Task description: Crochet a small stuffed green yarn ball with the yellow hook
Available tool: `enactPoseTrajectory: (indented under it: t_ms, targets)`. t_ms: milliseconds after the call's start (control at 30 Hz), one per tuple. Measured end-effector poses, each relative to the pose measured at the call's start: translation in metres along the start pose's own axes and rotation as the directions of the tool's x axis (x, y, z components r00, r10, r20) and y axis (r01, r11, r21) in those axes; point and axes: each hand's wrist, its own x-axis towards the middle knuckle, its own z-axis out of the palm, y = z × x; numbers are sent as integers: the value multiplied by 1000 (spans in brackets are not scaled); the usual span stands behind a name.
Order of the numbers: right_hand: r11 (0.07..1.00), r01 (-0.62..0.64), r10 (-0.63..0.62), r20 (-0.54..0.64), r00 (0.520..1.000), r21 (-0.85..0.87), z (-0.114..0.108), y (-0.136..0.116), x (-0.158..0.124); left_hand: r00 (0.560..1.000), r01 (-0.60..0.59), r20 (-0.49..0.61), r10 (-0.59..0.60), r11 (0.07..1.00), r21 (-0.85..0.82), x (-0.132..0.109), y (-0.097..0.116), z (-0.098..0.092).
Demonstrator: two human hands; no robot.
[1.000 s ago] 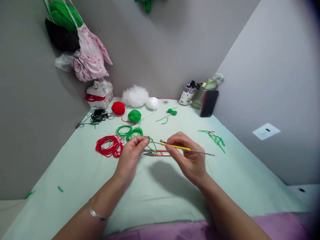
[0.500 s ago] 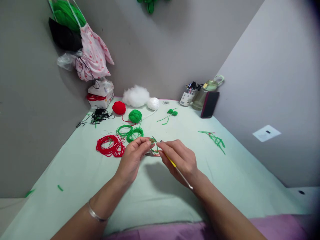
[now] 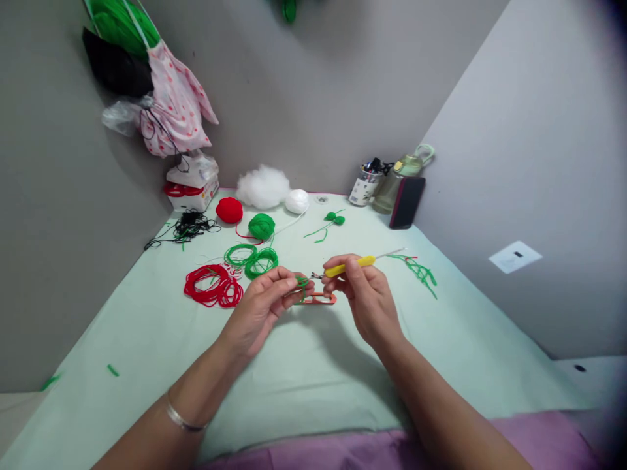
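My left hand [image 3: 262, 307] pinches a small piece of green yarn work [image 3: 302, 282] between thumb and fingers. A crochet hook [image 3: 360, 266] with a yellow grip is held in my right hand [image 3: 369, 300], its long metal shaft pointing right and slightly up. Between the two hands a short dark and silvery bit shows beside the green yarn; whether it belongs to the hook I cannot tell. Below the fingertips, on the cloth, lies an orange-handled cutting tool [image 3: 321, 299], partly hidden by my hands.
Red yarn loops [image 3: 210, 285], green yarn loops [image 3: 261, 262], a green ball [image 3: 261, 226], a red ball [image 3: 229, 209] and a white ball [image 3: 296, 201] lie beyond and left. White stuffing [image 3: 263, 187] sits behind. A phone [image 3: 407, 203] leans on a bottle [image 3: 389, 194]. Green strands [image 3: 420, 271] lie right.
My right hand has turned and lifted the hook; its shaft pointed down and toward me, and now points right and up. My left hand keeps its pinch. More of the orange-handled tool shows.
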Motion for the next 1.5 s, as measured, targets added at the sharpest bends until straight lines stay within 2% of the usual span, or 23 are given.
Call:
enactPoseTrajectory:
  t_ms: [133, 267, 400, 600, 700, 800, 933, 1033, 1100, 1167, 1233, 1267, 1300, 1333, 1367, 1433, 1500]
  targets:
    - [961, -174, 170, 39, 985, 213, 2, -1, 4, 1000, 2, 24, -3, 1000, 7, -1, 1, 2]
    - [918, -254, 246, 64, 967, 304, 5, -1, 4, 1000, -17, 27, 16, 999, 33, -2, -1, 2]
    - [915, -258, 252, 62, 966, 310, 7, -2, 4, 998, -66, -4, 66, 994, 85, -4, -1, 4]
    - [949, -182, 163, 92, 982, 258, 11, -3, -3, 994, -108, 33, 104, 979, 175, -10, 1, 15]
    - [956, -154, 144, 59, 988, 248, 10, -6, -10, 994, -109, 16, 108, 973, 203, -18, 0, 18]
    - [972, -100, 100, 11, 995, 215, 8, -10, -18, 995, -90, -42, 94, 993, 82, -29, 0, 22]
    - [966, -108, 109, 11, 994, 233, 10, -12, -31, 999, -41, -7, 40, 978, -202, -33, 4, 38]
    - [956, -112, 105, 43, 994, 270, 15, -15, -41, 991, -127, -71, 112, 958, -257, -26, 9, 50]
    - [956, -92, 82, 48, 995, 278, 17, -17, -45, 970, -239, -91, 227, 957, -163, -21, 9, 51]
    - [960, -55, 52, 18, 998, 275, 16, -20, -48, 916, -393, -49, 398, 915, 88, -20, 5, 46]
    - [966, -5, 12, -28, 1000, 257, 14, -20, -49, 833, -529, 93, 546, 735, 424, -23, -1, 37]
    - [971, 24, -12, -53, 999, 240, 13, -20, -50, 807, -564, 187, 560, 638, 523, -26, -4, 33]
    - [975, 56, -40, -76, 996, 216, 12, -18, -51, 799, -570, 235, 553, 575, 587, -29, -6, 30]
    - [978, 90, -74, -94, 993, 186, 10, -17, -52, 816, -551, 254, 519, 565, 614, -32, -8, 27]
    - [981, 126, -111, -108, 988, 146, 10, -15, -53, 848, -510, 246, 469, 599, 617, -36, -8, 26]
    - [982, 186, -180, -126, 976, 42, 10, -12, -56, 925, -378, 190, 330, 739, 558, -41, -8, 27]
    - [972, 227, -234, -130, 963, -66, 11, -11, -59, 973, -230, 135, 189, 864, 449, -43, -8, 31]
